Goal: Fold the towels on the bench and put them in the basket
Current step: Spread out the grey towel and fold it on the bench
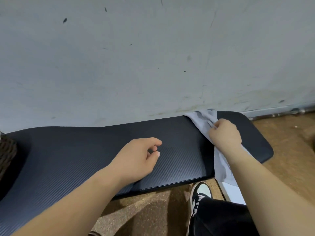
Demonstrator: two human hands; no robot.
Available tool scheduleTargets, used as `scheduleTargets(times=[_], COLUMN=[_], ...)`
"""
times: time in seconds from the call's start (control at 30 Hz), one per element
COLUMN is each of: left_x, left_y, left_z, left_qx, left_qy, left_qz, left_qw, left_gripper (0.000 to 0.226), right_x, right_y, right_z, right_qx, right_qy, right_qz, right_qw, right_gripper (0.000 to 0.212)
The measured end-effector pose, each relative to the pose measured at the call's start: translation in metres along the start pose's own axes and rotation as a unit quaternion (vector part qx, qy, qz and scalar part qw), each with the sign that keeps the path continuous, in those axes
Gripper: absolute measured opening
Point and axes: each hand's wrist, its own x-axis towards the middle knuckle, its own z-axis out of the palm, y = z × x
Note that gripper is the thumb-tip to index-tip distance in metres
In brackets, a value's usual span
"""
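Fingers [219, 123] of the right hand [225, 135]: curled tight, clamped on a bunched fold of the light grey cloth towel [202, 118]. Fingers [153, 142] of the left hand [136, 157]: loosely curled, slightly apart, holding nothing, poised over the middle of the worktop, palm down. Light grey cloth towel: one, unfolded and rumpled, lying across the right part of the worktop from the wall side to the near edge, its lower end hanging over that edge beneath the right forearm. Black padded worktop with fine ribbed texture [85, 150]: long, round-cornered, set against the wall. Pale grey scuffed wall [136, 57]: behind the worktop, marked with dark flecks. Dark brown woven object [6, 150]: at the far left edge of the view, on the worktop's left end, mostly cut off. Brown speckled floor [281, 137]: below and to the right. Black-and-white sneaker [201, 193] and black trouser leg [221, 218]: at the near edge, beneath the towel's hanging end.
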Motion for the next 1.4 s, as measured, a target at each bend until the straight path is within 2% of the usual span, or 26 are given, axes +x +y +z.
scheduleTargets(times=[0.1,0.17,0.23,0.3,0.37,0.43,0.5,0.53,0.6,0.73,0.77,0.83,0.9,0.93,1.0,1.1,1.17,1.23,1.3,1.4], left_x=[-0.005,-0.005,-0.004,-0.002,-0.001,-0.003,-0.005,-0.005,-0.005,-0.001,-0.002,-0.006,-0.017,-0.023,-0.033,-0.046,-0.054,-0.064,-0.072,-0.08], left_y=[0.002,0.005,0.008,0.009,0.009,0.006,0.008,0.007,0.002,-0.016,-0.023,-0.037,-0.048,-0.051,-0.052,-0.043,-0.038,-0.037,-0.042,-0.053], left_z=[-0.005,-0.008,-0.011,-0.015,-0.019,-0.023,-0.027,-0.028,-0.03,-0.041,-0.045,-0.049,-0.048,-0.048,-0.052,-0.061,-0.067,-0.072,-0.077,-0.08], left_qx=[0.002,-0.007,-0.018,-0.038,-0.081,-0.103,-0.105,-0.104,-0.085,-0.016,0.011,0.066,0.086,0.082,0.065,0.005,-0.023,-0.011,0.008,0.005], left_qy=[0.013,0.049,0.098,0.139,0.142,0.112,0.08,0.075,0.112,0.226,0.215,0.132,0.047,0.031,0.039,0.114,0.189,0.228,0.2,0.146], left_qz=[0.014,0.034,0.048,0.064,0.081,0.103,0.098,0.082,0.051,0.033,0.031,0.016,0.004,0.001,-0.008,-0.029,-0.028,-0.022,-0.044,-0.067], left_qw=[1.0,0.998,0.994,0.988,0.983,0.983,0.986,0.988,0.989,0.973,0.976,0.989,0.995,0.996,0.997,0.993,0.981,0.973,0.979,0.987], left_gripper=[0.042,0.049,0.057,0.062,0.065,0.053,0.028,0.02,0.017,0.011,0.012,0.011,0.011,0.013,0.014,0.017,0.021,0.022,0.018,0.024], right_x=[-0.016,-0.041,-0.075,-0.104,-0.124,-0.137,-0.145,-0.146,-0.142,-0.128,-0.126,-0.124,-0.125,-0.127,-0.13,-0.133,-0.134,-0.133,-0.132,-0.132], right_y=[-0.034,-0.064,-0.088,-0.101,-0.111,-0.116,-0.118,-0.117,-0.114,-0.109,-0.108,-0.105,-0.102,-0.101,-0.098,-0.09,-0.082,-0.073,-0.066,-0.057], right_z=[-0.018,-0.03,-0.039,-0.042,-0.046,-0.052,-0.058,-0.06,-0.062,-0.063,-0.064,-0.063,-0.062,-0.062,-0.061,-0.062,-0.061,-0.062,-0.068,-0.079], right_qx=[0.088,0.194,0.251,0.253,0.264,0.285,0.293,0.295,0.294,0.253,0.261,0.281,0.289,0.287,0.294,0.321,0.35,0.36,0.328,0.237], right_qy=[0.015,-0.012,-0.085,-0.178,-0.259,-0.314,-0.334,-0.331,-0.298,-0.124,-0.102,-0.083,-0.072,-0.068,-0.051,-0.014,-0.035,-0.094,-0.133,-0.117], right_qz=[-0.089,-0.15,-0.194,-0.251,-0.299,-0.317,-0.323,-0.322,-0.325,-0.322,-0.312,-0.299,-0.301,-0.305,-0.303,-0.262,-0.227,-0.217,-0.241,-0.289], right_qw=[0.992,0.969,0.945,0.917,0.88,0.849,0.836,0.836,0.848,0.904,0.908,0.908,0.906,0.905,0.905,0.91,0.908,0.902,0.904,0.92], right_gripper=[0.008,0.011,0.014,0.014,0.012,0.014,0.015,0.015,0.013,0.013,0.013,0.013,0.011,0.011,0.012,0.014,0.014,0.015,0.017,0.014])
